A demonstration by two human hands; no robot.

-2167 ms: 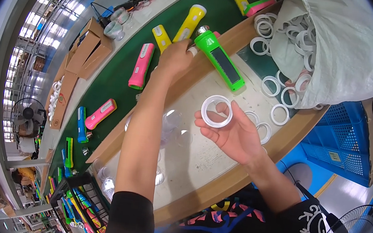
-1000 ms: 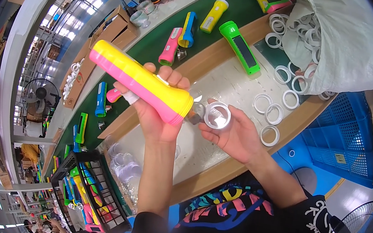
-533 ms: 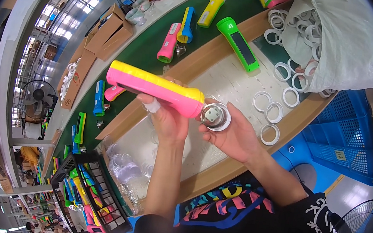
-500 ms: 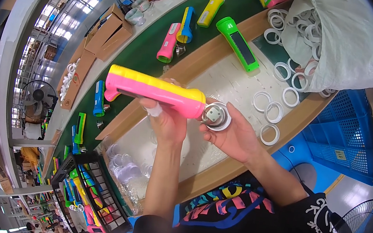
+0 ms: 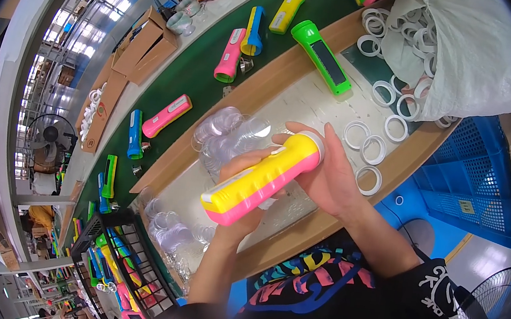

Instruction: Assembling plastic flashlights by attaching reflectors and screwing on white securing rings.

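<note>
My left hand [image 5: 240, 220] is closed around the body of a yellow and pink flashlight [image 5: 261, 178], whose head points up and to the right. At the head's end sits a white ring [image 5: 317, 144]. My right hand [image 5: 337, 181] cups that ring and the head, thumb and fingers on either side; its palm hides the front of the flashlight. Beyond my left hand lies a heap of clear plastic discs [image 5: 223, 135]. Several loose white rings [image 5: 373, 149] lie to the right of my right hand.
A green flashlight [image 5: 322, 58] rests across the tray's far cardboard edge. More flashlights, including a pink one [image 5: 167, 115], lie on the green belt [image 5: 203, 92]. A white sack [image 5: 471, 65] spills rings at right, near a blue crate [image 5: 473, 180]. A black basket [image 5: 127, 271] holds flashlights at lower left.
The flashlight has swung round, its tail now lower and nearer me. The ring in my right hand has gone from beside the silver lamp cup onto the head's end, uncovering the disc heap.
</note>
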